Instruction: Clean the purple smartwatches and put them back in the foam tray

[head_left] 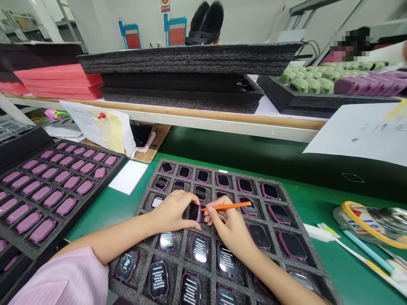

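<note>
In the head view, a dark foam tray [318, 271] holds rows of purple-cased smartwatches, several with lit text screens, others dark. My left hand [173, 212] is closed around the edges of one purple smartwatch [194, 212], thumb at the near side and fingers at the far side. That watch is tilted over its compartment and partly hidden by my fingers. Between the fingertips of my right hand [225, 218] is a thin orange pointed stick [233, 206]. Its tip meets, or comes very close to, the right side of the held watch.
On the left, another foam tray [95, 189] holds purple cases beside a white paper pad [129, 177]. A shelf [203, 120] crosses behind, bearing black foam stacks [178, 84] and pink foam [60, 80]. At right lie a tape roll [372, 224] and a white cable [359, 256].
</note>
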